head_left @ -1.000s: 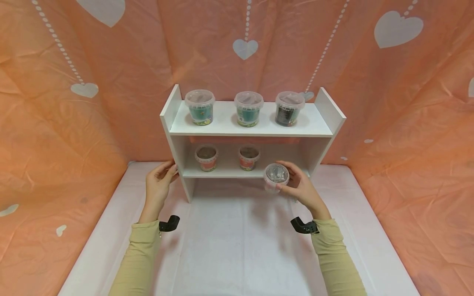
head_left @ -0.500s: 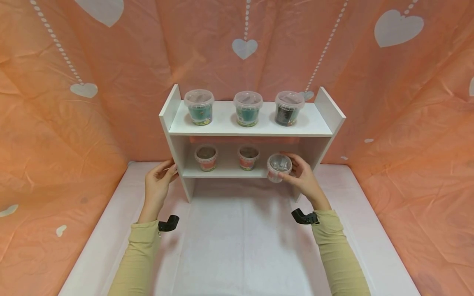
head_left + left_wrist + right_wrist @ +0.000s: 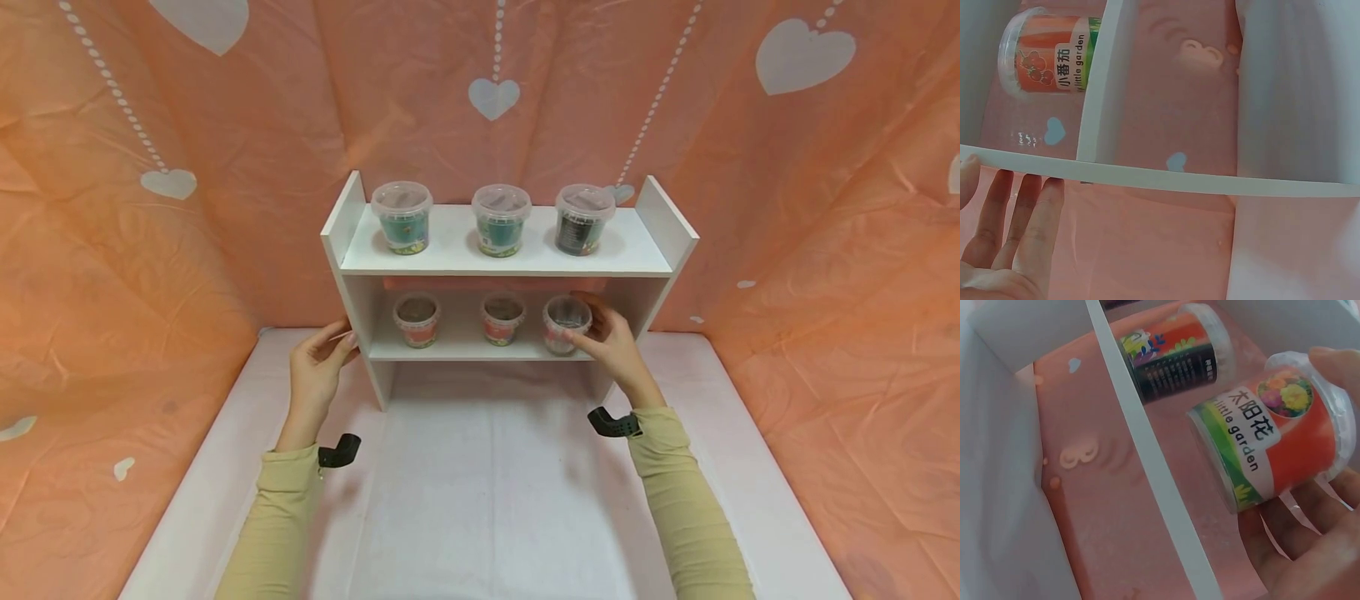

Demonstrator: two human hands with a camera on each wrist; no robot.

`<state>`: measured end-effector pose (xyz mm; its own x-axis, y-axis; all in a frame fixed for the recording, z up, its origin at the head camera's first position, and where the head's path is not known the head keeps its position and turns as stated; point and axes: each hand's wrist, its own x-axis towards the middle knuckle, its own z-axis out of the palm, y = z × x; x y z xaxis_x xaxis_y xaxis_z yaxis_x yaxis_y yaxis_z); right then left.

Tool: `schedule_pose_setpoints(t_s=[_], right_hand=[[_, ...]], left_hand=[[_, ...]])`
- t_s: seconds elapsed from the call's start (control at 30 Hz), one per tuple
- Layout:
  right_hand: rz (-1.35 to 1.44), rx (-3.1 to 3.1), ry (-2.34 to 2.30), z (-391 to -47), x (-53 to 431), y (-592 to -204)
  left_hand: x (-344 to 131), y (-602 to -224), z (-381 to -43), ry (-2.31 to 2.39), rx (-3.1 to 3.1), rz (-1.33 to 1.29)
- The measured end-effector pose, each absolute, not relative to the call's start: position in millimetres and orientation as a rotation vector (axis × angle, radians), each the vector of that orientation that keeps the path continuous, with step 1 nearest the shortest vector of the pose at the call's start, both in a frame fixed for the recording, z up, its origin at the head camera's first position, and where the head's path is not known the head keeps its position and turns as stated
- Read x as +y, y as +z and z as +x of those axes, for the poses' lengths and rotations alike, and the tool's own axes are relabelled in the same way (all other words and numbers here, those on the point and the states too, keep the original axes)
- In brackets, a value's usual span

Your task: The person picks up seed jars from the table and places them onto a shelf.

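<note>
My right hand [image 3: 611, 342] holds a small clear plastic tub [image 3: 558, 337] by its side, thumb in front and fingers round the far side. The tub is at the right of the white shelf unit's [image 3: 480, 353] lower board; contact with the board cannot be told. Its red label [image 3: 1272, 434] shows flowers and "little garden" in the right wrist view. Two similar red-labelled tubs, one at the left [image 3: 417, 321] and one in the middle [image 3: 501, 319], stand on that board. My left hand [image 3: 313, 371] touches the unit's left side panel, fairly straight fingers [image 3: 1038, 219] against its outer face.
On the top board stand three larger lidded tubs: a left green one [image 3: 403, 218], a middle green one [image 3: 501, 221] and a dark-labelled one [image 3: 582, 221]. A white cloth [image 3: 450, 500] covers the table. Orange sheeting with hearts [image 3: 225, 267] encloses the back and sides.
My right hand has moved the tub up and back, from in front of the lower board to the board's right part. My left hand stays at the side panel.
</note>
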<state>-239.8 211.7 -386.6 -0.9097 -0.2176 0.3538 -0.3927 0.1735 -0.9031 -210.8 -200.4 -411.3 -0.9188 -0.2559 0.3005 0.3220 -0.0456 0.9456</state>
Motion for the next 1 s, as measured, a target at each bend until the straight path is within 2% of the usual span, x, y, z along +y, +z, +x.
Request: schedule_pose_setpoints(t_s=[0.23,0.57,1.0], right_hand=[[0.55,-2.318,1.842,-238,206,-374],[0.527,-2.277,1.874,-259,214,-404],[0.499,-2.298,1.903,-244,206,-382]], left_hand=[[-201,-409,-212,-2.025,-1.832,-0.1],[-202,-409,-211,-2.008,-1.866,-0.102],[-202,-409,-211,-2.003,-1.881,-0.096]])
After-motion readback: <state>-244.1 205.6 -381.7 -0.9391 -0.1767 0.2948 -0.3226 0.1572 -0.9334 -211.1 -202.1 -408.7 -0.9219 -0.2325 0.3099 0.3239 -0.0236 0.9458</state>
